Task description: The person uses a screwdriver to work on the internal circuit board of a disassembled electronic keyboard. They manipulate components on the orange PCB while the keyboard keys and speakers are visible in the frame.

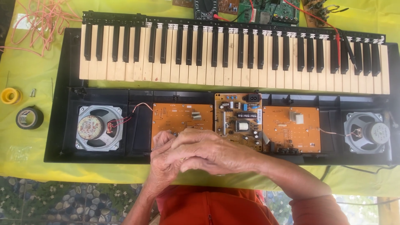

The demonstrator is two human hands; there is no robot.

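Far left on the yellow cloth (33, 75): yellow tape roll (10, 96), two screws (32, 92), black tape roll (29, 117); well apart from my hands, not in play.

Left speaker (99, 127) sits in the open keyboard case (56, 125), its red wire running to the left board (182, 118); keep clear of that wire.

My left hand (163, 160) is curled at the near edge of the left board, fingertips bunched there; my right hand (208, 151) lies over it, touching; hands together, closed up on something small between the fingertips, hidden, cannot tell what. The spot I work on is the board's front edge, just beside the middle board (238, 121).

To do it well, as I judge it: brace wrists on the case rim, small finger moves only, no pulling on the board; stay off the middle board's tall parts.

Right board (291, 128), right speaker (366, 133) untouched; keys (233, 58) above; red and black probe leads (339, 46) lie across the right keys, loose boards (266, 10) past them.
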